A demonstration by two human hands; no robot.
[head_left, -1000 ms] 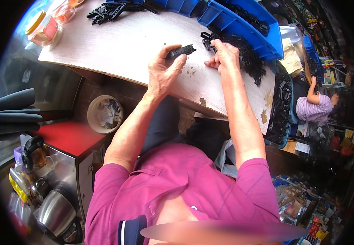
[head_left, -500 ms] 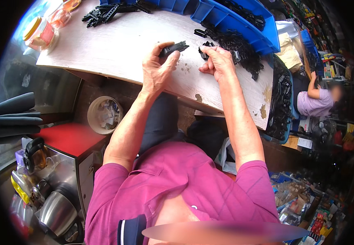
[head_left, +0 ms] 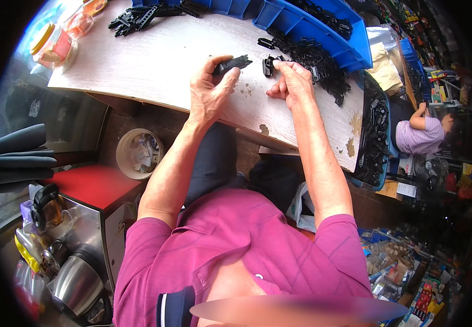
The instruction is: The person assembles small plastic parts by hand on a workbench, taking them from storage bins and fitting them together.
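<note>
Our left hand (head_left: 211,90) gripped a black part (head_left: 232,65) over the worktop (head_left: 165,52); our right hand (head_left: 297,83) pinched a black clip (head_left: 267,66) beside the dark heap (head_left: 330,73). We judged that a loose fingertip hold could drop the clip; it might tangle in that heap.

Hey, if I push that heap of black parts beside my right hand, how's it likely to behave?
The heap of black parts would probably shift piecemeal, since it looks like many small separate pieces. Some may snag, lying jumbled together. The blue bin just behind might stop pieces pushed that way.
</note>
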